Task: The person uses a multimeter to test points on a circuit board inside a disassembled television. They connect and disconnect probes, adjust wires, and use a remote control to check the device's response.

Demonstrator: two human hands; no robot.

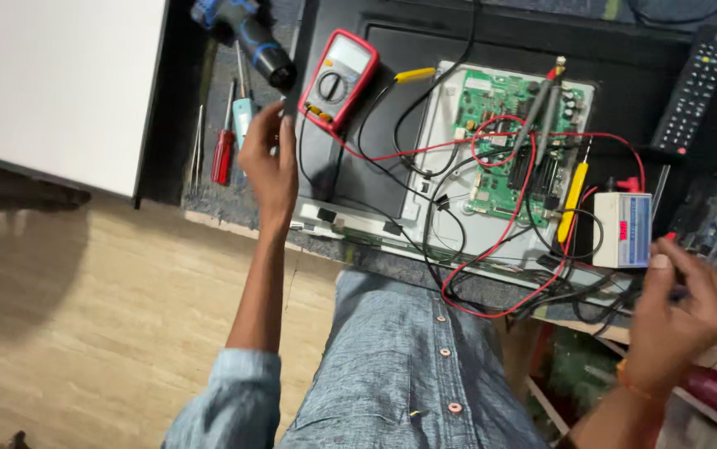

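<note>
Green circuit board (514, 137) is seen bolted into the opened back of a flat television (624, 66) laid face down on the surface, with red and black test leads (491, 191) looped across it. A red-cased multimeter (337, 79) lies just left of the board, toward the far edge. The left hand (268, 162) rests at the television's left edge, fingers loosely extended, touching the frame beside the multimeter; nothing is gripped. The right hand (676, 312), blurred, is curled near the near right corner, just below a small white box with a red display (622, 229); a dark lead seems to be pinched, though this cannot be told for certain. Screwdrivers (229, 137) and a blue drill (246, 37) lie further left. Probing of the board appears under way; steady placement of a probe tip would be needed.
</note>
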